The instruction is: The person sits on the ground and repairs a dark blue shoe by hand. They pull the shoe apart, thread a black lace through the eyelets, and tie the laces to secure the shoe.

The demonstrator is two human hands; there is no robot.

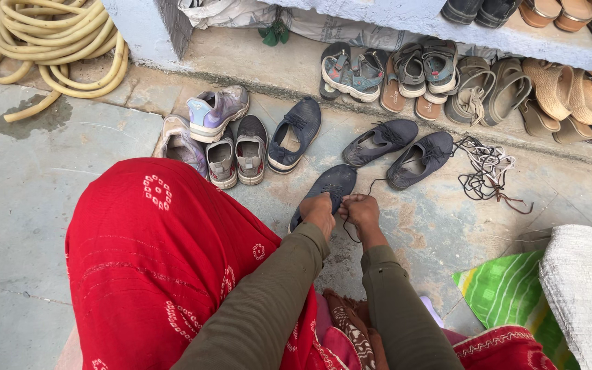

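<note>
The near end of the dark shoe (330, 186) hides under both hands. Left hand (318, 212) grips the shoe; right hand (361, 210) pinches its thin lace (373, 185).

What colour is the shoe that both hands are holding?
The shoe is dark navy grey, with a dark lace; it shows in the head view, the only one.
</note>
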